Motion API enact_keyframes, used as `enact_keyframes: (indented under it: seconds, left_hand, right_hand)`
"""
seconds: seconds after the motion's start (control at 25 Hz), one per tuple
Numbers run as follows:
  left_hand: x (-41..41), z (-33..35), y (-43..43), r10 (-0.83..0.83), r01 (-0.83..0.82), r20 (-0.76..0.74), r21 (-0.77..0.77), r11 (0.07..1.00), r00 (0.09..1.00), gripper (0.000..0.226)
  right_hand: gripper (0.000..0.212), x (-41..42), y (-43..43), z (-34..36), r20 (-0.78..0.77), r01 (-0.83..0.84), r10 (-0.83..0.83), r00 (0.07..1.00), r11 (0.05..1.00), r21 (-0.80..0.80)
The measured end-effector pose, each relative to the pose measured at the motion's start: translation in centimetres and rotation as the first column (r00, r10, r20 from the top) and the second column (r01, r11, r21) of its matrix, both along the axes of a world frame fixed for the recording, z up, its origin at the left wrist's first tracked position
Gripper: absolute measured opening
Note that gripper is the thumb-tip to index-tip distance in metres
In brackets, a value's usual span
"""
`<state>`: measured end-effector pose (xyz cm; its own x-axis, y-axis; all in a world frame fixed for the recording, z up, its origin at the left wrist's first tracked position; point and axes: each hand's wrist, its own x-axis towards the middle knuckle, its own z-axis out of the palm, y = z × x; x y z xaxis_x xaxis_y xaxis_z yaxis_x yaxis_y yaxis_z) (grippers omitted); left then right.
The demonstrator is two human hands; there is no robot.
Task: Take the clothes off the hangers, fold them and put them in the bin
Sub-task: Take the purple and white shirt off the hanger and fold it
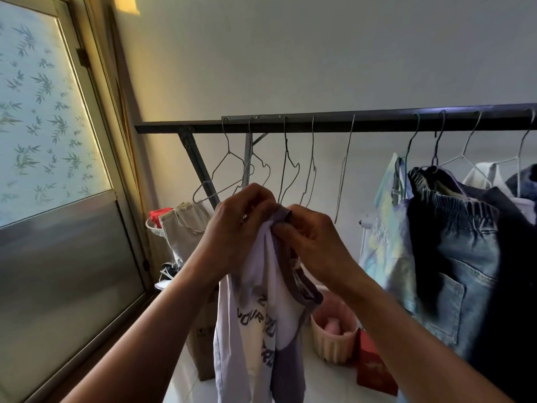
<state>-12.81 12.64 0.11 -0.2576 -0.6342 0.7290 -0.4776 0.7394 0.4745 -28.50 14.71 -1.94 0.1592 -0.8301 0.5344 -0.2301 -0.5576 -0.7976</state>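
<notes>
- Head view: white T-shirt with purple trim (261, 315) off its hanger, dangling in mid-air below the rail (319, 122), in front of bare wire hangers (220, 175).
- Left hand (241, 225) and right hand (313, 237) close together at the neckline, fingers (293, 225) of both curled, pinching the purple collar band.
- Probably the start of folding: slide each pinch outward to a shoulder seam to spread the bunched cloth.
- Keep clear of the hanger hooks to avoid snags.
- Fold sleeves inward, then halve top to hem.
- Lower into the ribbed pink bin (334, 341) on the floor just below, something pink inside.
- Leave the jeans (459, 257), hung toward the rail's right end, for later.
</notes>
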Motion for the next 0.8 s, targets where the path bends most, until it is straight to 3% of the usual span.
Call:
enact_keyframes:
  seconds: [0.16,0.24,0.32,0.36,0.44,0.56,0.68,0.8]
  left_hand:
    - [0.8,0.0,1.1,-0.001,0.004,-0.055,0.065,0.998,0.998,0.008]
    - [2.0,0.2,1.8,-0.081,0.111,-0.122,0.264,0.958,0.989,0.012]
    - [3.6,0.3,2.2,-0.169,0.168,-0.043,0.500,0.850,0.985,0.018]
    - [4.1,0.1,2.3,-0.175,0.141,0.017,0.524,0.840,0.984,0.014]
    - [3.9,-0.3,2.4,-0.094,0.065,0.050,0.419,0.906,0.994,0.010]
    - [3.4,-0.4,2.5,0.023,-0.042,0.062,0.329,0.943,0.998,0.036]
    - [4.1,0.2,2.7,-0.097,0.090,-0.006,0.440,0.893,0.995,0.052]
    - [3.0,0.2,2.3,-0.235,0.255,-0.102,0.463,0.849,0.967,0.035]
  right_hand:
    - [0.020,0.0,-0.1,0.4,0.038,-0.009,0.011,0.999,0.999,-0.046]
    - [0.022,0.4,0.0,0.7,0.046,0.018,-0.015,0.999,0.997,-0.073]
    - [0.018,0.1,-0.1,1.0,0.039,0.010,-0.007,0.999,0.997,-0.083]
    - [0.014,0.0,-0.1,1.1,-0.002,0.007,-0.007,1.000,0.996,-0.091]
    - [0.007,-0.1,-0.2,1.0,-0.139,0.066,-0.082,0.987,0.991,-0.119]
    - [0.020,-0.3,-0.4,0.9,-0.192,0.225,-0.248,0.950,0.965,-0.135]
    - [0.030,-0.7,-0.5,1.3,-0.122,0.195,-0.204,0.971,0.977,-0.087]
    - [0.028,-0.5,-0.4,1.7,-0.107,0.056,-0.062,0.992,0.997,-0.056]
